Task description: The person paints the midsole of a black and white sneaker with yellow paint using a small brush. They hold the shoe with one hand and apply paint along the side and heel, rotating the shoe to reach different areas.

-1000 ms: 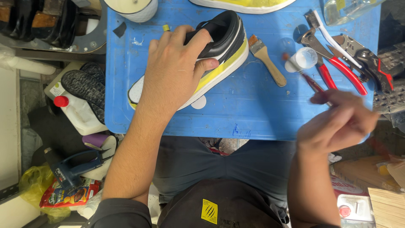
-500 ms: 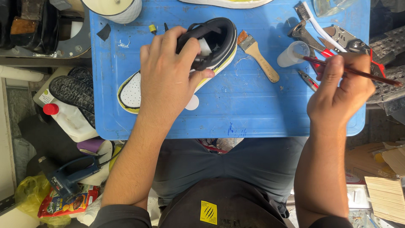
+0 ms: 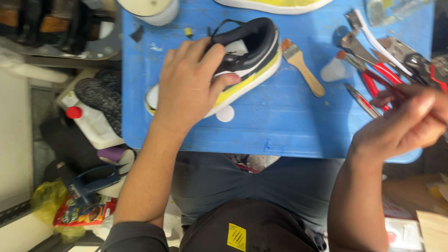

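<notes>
Left hand (image 3: pixel 189 86) gripping sneaker (image 3: pixel 242 56) mid-table (image 3: pixel 280 130) — right hand (image 3: pixel 410 121) at edge

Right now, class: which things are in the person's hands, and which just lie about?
In hand:
- left hand on the sneaker
- right hand, blurred, holding something thin

Lying about:
- wooden brush
- red-handled pliers
- white cup
- blue board

A sneaker (image 3: pixel 247 60) lies on the table (image 3: pixel 280 126), left of centre, with the left hand (image 3: pixel 189 88) resting on it. Right of the sneaker lies a flat brush (image 3: pixel 302 67); further right sits a small cup (image 3: pixel 333 70), then pliers (image 3: pixel 373 70) near the table's right edge. The right hand (image 3: pixel 406 123) hovers over the near right corner. A tub (image 3: pixel 151 9) stands at the far left edge. Left of the table, on the floor, lies a bottle (image 3: pixel 91 123).
</notes>
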